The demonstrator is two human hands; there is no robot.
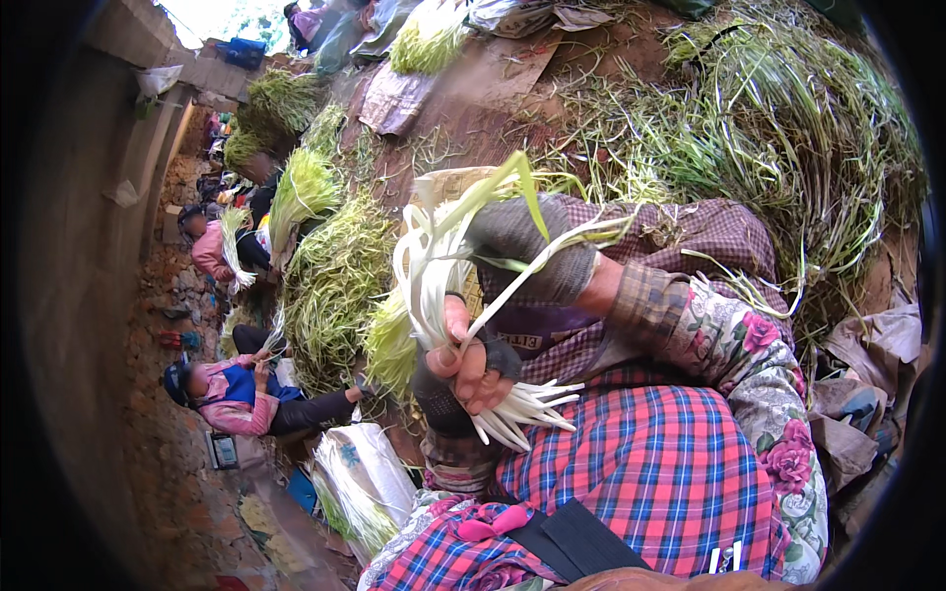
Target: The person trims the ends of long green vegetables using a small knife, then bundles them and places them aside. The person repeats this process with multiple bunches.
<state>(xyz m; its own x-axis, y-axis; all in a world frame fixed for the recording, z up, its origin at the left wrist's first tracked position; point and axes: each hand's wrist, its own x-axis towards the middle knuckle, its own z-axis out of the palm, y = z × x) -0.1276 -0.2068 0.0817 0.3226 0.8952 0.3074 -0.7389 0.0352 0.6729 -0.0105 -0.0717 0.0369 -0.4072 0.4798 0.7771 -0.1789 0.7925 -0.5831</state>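
My left hand (473, 369), in a dark glove with bare fingertips, is closed around a bundle of long white vegetable stalks (421, 288), which look like chives or young garlic. Their white ends (528, 414) fan out below the fist, over my plaid clothing. Against the upper, leafy part of the bundle is my right hand (532, 244), in a dark grey glove. Its fingers are mostly hidden, so its grip cannot be made out. One loose stalk slants from the left fist across the right glove. A checked cloth (687, 229) covers my legs.
A large heap of green and dry leaves (798, 133) lies at the upper right. Yellow-green stalks (336, 288) are piled left of my hands. White stalks (355, 495) rest on a white sack (384, 465) at lower left. Two co-workers (244, 395) (214, 247) sit along the left side.
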